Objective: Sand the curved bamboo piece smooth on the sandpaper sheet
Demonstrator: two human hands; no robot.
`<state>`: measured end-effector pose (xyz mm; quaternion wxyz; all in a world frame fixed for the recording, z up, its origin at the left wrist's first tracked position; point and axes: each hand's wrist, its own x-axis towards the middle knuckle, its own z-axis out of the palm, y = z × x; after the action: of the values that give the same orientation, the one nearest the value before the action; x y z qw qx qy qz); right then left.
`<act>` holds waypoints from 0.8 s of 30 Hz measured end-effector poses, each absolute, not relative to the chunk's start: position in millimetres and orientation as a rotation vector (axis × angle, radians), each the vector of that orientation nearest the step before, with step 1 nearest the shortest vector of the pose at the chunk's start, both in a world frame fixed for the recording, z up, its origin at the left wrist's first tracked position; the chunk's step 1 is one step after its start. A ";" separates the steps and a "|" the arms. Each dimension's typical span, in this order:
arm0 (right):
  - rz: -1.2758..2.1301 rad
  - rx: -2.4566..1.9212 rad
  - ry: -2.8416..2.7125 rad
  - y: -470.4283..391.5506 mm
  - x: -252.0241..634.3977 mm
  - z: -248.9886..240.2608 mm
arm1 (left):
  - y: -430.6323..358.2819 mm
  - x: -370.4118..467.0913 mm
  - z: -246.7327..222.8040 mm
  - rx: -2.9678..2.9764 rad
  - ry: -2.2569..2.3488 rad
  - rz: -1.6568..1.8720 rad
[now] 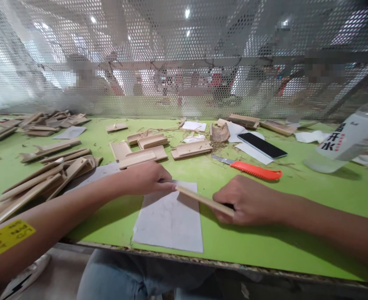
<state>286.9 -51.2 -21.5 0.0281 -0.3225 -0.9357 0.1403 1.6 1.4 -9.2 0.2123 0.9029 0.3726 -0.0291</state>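
My right hand (242,200) is closed round one end of a bamboo piece (199,199), a pale narrow strip seen edge-on. The strip slants up and left, its far end meeting the thumb of my left hand (152,178). My left fingers are closed at the top edge of a greyish-white sheet of paper (171,225), seemingly pinching it; the hand hides that corner. The sheet lies flat near the table's front edge, partly under the strip. An orange-handled utility knife (255,170) lies beyond my right hand, blade pointing left.
Several bamboo pieces (143,156) lie ahead, with a heap (46,179) at left and another pile (49,123) behind. A phone (262,145) rests on white paper at right. A clear bottle (343,139) stands far right. Perforated metal mesh (184,91) borders the green table (265,246).
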 end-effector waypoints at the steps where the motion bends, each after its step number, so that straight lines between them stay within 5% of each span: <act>1: 0.475 -0.961 -2.898 -51.6 286.7 -21.4 | 1.3 1.8 -8.8 2.507 1.035 -0.083; 24: 0.421 -1.142 -2.909 -54.2 281.3 -16.5 | 2.2 0.9 -9.5 2.523 1.062 -0.084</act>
<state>281.3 -54.2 -16.5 -0.0059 -0.3620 -0.9225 0.1335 0.9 2.2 -9.5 0.2001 0.9026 0.3798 -0.0300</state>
